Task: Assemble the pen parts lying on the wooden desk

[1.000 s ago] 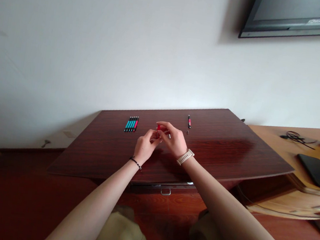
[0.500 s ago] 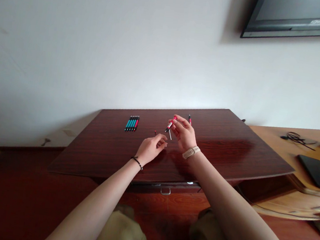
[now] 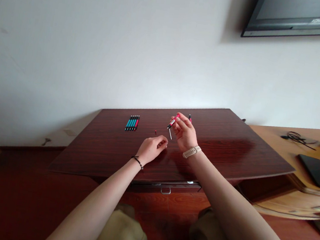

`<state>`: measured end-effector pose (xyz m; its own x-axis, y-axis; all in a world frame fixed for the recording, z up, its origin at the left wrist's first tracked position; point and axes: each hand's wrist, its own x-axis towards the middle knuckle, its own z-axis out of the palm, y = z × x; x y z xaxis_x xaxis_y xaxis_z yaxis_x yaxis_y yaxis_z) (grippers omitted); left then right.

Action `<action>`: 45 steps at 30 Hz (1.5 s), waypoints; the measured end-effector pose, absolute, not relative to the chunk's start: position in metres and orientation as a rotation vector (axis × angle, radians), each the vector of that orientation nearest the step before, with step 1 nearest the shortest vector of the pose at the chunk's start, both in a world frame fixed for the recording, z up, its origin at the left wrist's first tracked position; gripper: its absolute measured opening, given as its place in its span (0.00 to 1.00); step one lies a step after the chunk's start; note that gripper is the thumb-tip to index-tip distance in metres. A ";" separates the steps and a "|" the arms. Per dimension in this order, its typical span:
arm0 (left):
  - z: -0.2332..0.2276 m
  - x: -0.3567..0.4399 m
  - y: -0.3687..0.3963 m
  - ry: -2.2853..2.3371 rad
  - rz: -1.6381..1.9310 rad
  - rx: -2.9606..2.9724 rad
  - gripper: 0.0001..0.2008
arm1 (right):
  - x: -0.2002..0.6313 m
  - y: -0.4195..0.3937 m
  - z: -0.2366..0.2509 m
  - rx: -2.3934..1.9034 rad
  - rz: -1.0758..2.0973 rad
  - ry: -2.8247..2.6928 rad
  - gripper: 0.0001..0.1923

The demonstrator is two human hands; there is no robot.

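My right hand [image 3: 186,133] pinches a red pen barrel [image 3: 173,121] with a black end, held tilted above the table. Just below that black end shows a thin white stick [image 3: 170,134], like a refill; whether it touches the barrel I cannot tell. My left hand [image 3: 153,147] is closed low over the table, thumb and fingers curled together; anything inside them is hidden. Beyond it lies a small red-and-black piece [image 3: 155,132]. Behind my right hand rests another red-and-black pen [image 3: 190,118], partly covered.
Several blue pens [image 3: 131,123] and a red pen [image 3: 137,122] lie in a row on the dark wooden table [image 3: 100,147]. To the right, a lighter desk [image 3: 266,138] bears a black cable [image 3: 296,138] and a black phone-like slab [image 3: 318,172]. A television [image 3: 305,21] hangs above.
My right hand has risen slightly with the red pen barrel, and the barrel's black end has moved up and a little right. My left hand has barely shifted, uncovering more of the small piece.
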<state>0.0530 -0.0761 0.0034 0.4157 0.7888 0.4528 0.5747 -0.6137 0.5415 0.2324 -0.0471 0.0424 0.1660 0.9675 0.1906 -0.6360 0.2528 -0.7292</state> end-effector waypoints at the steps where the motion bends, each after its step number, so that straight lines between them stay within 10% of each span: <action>1: 0.004 0.053 -0.076 1.185 1.000 2.378 0.04 | 0.235 -0.048 0.044 -0.587 1.125 -0.784 0.18; 12: 0.011 0.053 -0.080 1.213 0.925 2.447 0.06 | 0.280 -0.047 0.023 -0.987 0.066 -1.566 0.14; 45: 0.012 0.054 -0.082 1.236 0.918 2.457 0.05 | 0.281 -0.046 0.009 -0.983 0.033 -1.604 0.14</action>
